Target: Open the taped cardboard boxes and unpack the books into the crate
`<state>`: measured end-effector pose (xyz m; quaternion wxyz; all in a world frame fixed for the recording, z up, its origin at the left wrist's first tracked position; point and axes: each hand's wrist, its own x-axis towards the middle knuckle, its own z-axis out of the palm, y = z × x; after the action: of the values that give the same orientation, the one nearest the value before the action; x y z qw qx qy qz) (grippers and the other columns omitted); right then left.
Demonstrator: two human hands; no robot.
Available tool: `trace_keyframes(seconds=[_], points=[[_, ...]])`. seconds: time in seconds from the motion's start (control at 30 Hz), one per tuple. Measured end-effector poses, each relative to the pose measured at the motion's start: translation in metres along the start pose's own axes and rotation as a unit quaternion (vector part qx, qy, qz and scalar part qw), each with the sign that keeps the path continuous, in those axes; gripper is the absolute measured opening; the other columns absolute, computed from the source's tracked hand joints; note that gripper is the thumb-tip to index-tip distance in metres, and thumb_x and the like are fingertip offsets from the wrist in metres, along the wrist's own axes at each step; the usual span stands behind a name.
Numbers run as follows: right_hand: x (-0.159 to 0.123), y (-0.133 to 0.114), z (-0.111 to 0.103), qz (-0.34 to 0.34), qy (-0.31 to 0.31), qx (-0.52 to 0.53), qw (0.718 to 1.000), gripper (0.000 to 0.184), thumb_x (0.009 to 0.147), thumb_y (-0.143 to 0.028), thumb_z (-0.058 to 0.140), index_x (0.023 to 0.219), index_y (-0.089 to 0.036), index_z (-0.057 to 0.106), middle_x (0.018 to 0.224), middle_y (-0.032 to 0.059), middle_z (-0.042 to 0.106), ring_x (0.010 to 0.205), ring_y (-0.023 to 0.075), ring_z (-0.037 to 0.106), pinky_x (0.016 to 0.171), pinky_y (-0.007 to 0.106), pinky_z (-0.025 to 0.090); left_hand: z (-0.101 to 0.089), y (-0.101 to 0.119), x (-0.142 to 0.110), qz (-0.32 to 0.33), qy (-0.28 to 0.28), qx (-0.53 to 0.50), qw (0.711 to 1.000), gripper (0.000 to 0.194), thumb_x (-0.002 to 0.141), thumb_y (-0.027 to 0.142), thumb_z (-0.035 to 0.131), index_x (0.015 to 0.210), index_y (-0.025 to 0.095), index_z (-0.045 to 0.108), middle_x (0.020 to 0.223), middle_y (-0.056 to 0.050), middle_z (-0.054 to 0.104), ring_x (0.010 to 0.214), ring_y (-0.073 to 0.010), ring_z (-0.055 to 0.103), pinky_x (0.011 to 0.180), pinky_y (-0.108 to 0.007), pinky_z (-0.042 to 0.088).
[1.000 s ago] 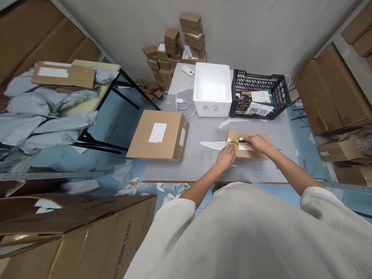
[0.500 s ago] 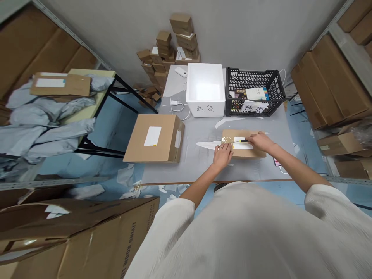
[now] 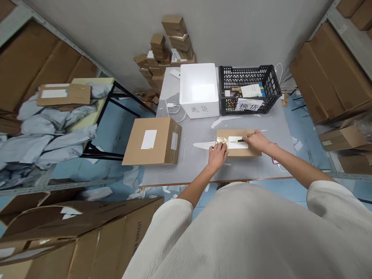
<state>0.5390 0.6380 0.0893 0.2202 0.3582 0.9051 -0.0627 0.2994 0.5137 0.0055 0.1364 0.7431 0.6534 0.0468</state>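
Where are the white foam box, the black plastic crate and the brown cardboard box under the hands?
White foam box (image 3: pixel 213 110), head view, front wall.
Black plastic crate (image 3: pixel 229 111), head view, front wall.
Brown cardboard box (image 3: pixel 238 133), head view, bare top face.

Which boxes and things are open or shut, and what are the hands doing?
Small box: shut, lying flat
Big box: shut
White bin: open on top
Crate: open, books inside
Carton: open
Black tool: held in the right hand
Right hand: closed round the tool
Left hand: fingers resting on the small box
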Motion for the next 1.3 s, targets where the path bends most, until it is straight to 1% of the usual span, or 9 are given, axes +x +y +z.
trace_keyframes(seconds=[0.13, 0.27, 0.37, 0.53, 0.67, 0.83, 1.03, 1.17, 1.3], points=[[-0.003, 0.010, 0.003, 0.003, -0.011, -0.009, 1.000, 0.037, 0.112, -0.016, 0.045, 0.132, -0.016, 0.076, 0.114, 0.0200, 0.082, 0.096, 0.0286, 0.076, 0.091, 0.041, 0.030, -0.001, 0.003, 0.000, -0.013, -0.008, -0.001, 1.000, 0.054, 0.115, 0.030, 0.041, 0.169, 0.029, 0.048, 0.163, -0.016, 0.059, 0.152, -0.0355, 0.053, 0.120, -0.053, 0.040], [-0.008, 0.018, 0.010, -0.003, -0.003, -0.009, 1.000, 0.036, 0.113, -0.021, 0.045, 0.131, -0.016, 0.076, 0.112, 0.0199, 0.081, 0.094, 0.0284, 0.075, 0.090, 0.041, 0.029, 0.000, 0.004, 0.000, -0.023, -0.014, -0.003, 1.000, 0.058, 0.115, 0.030, 0.043, 0.172, 0.031, 0.045, 0.164, -0.017, 0.058, 0.153, -0.0368, 0.051, 0.121, -0.055, 0.039], [-0.013, 0.024, 0.013, -0.001, 0.003, -0.009, 1.000, 0.036, 0.115, -0.024, 0.045, 0.129, -0.015, 0.076, 0.111, 0.0197, 0.082, 0.093, 0.0277, 0.074, 0.089, 0.040, 0.029, 0.001, 0.005, 0.000, -0.028, -0.019, -0.002, 0.999, 0.059, 0.115, 0.030, 0.042, 0.173, 0.030, 0.044, 0.164, -0.019, 0.057, 0.154, -0.0367, 0.050, 0.121, -0.056, 0.038], [-0.023, 0.033, 0.019, -0.001, 0.004, -0.020, 1.000, 0.038, 0.115, -0.023, 0.043, 0.132, -0.015, 0.076, 0.114, 0.0189, 0.082, 0.092, 0.0265, 0.073, 0.087, 0.039, 0.029, 0.004, 0.005, 0.001, -0.030, -0.029, 0.003, 0.999, 0.060, 0.115, 0.029, 0.039, 0.175, 0.029, 0.042, 0.164, -0.019, 0.056, 0.155, -0.0368, 0.049, 0.124, -0.058, 0.036], [-0.034, 0.047, 0.025, 0.007, 0.009, -0.021, 1.000, 0.036, 0.114, -0.024, 0.046, 0.131, -0.017, 0.077, 0.114, 0.0191, 0.083, 0.090, 0.0269, 0.073, 0.086, 0.040, 0.030, 0.005, 0.005, 0.002, -0.032, -0.035, 0.008, 0.999, 0.061, 0.114, 0.029, 0.037, 0.176, 0.028, 0.042, 0.165, -0.020, 0.055, 0.155, -0.0374, 0.048, 0.123, -0.058, 0.037], [-0.051, 0.070, 0.034, 0.016, 0.013, -0.025, 0.999, 0.041, 0.114, -0.024, 0.042, 0.136, -0.018, 0.076, 0.110, 0.0187, 0.083, 0.086, 0.0266, 0.072, 0.085, 0.040, 0.029, 0.006, 0.005, 0.003, -0.039, -0.042, 0.016, 0.998, 0.062, 0.115, 0.029, 0.033, 0.176, 0.025, 0.041, 0.167, -0.020, 0.053, 0.154, -0.0375, 0.048, 0.123, -0.059, 0.038], [-0.083, 0.103, 0.045, 0.046, 0.000, -0.021, 0.999, 0.036, 0.113, -0.030, 0.045, 0.129, -0.021, 0.077, 0.109, 0.0164, 0.082, 0.089, 0.0269, 0.072, 0.087, 0.041, 0.028, 0.006, 0.007, 0.003, -0.049, -0.047, 0.028, 0.997, 0.062, 0.115, 0.030, 0.033, 0.176, 0.025, 0.042, 0.169, -0.021, 0.051, 0.156, -0.0381, 0.047, 0.124, -0.059, 0.037], [-0.102, 0.119, 0.051, 0.065, -0.001, 0.008, 0.998, 0.037, 0.113, -0.031, 0.045, 0.131, -0.024, 0.076, 0.108, 0.0143, 0.082, 0.092, 0.0274, 0.072, 0.088, 0.041, 0.028, 0.005, 0.010, 0.003, -0.054, -0.049, 0.033, 0.997, 0.062, 0.114, 0.029, 0.032, 0.176, 0.025, 0.041, 0.167, -0.021, 0.051, 0.154, -0.0379, 0.047, 0.123, -0.059, 0.039], [-0.113, 0.130, 0.061, 0.079, 0.016, 0.057, 0.995, 0.037, 0.113, -0.035, 0.045, 0.128, -0.025, 0.078, 0.110, 0.0143, 0.083, 0.094, 0.0284, 0.073, 0.089, 0.041, 0.030, 0.002, 0.012, 0.004, -0.065, -0.054, 0.031, 0.996, 0.064, 0.112, 0.026, 0.037, 0.176, 0.026, 0.039, 0.162, -0.022, 0.055, 0.149, -0.0386, 0.050, 0.122, -0.062, 0.040]])
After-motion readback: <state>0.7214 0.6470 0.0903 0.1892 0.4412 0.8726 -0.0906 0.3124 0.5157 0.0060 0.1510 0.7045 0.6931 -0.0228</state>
